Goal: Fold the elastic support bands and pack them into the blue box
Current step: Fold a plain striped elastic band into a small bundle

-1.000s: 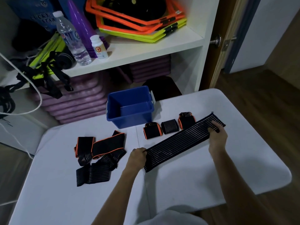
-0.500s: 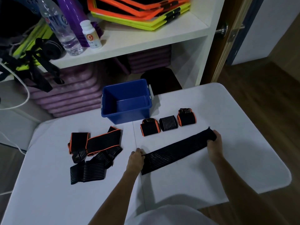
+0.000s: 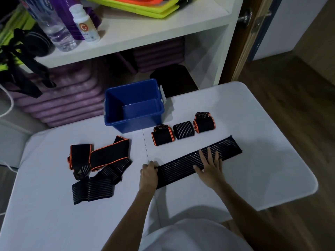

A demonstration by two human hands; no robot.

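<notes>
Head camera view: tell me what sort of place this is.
Likely a home storage room for exercise gear: stacked purple foam mats under a white shelf of neon agility hoops, and elastic support bands laid on a white folding table.

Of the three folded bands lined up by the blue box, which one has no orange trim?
The middle folded band: plain black with grey stripes. The left one and right one both have orange edging.
</notes>
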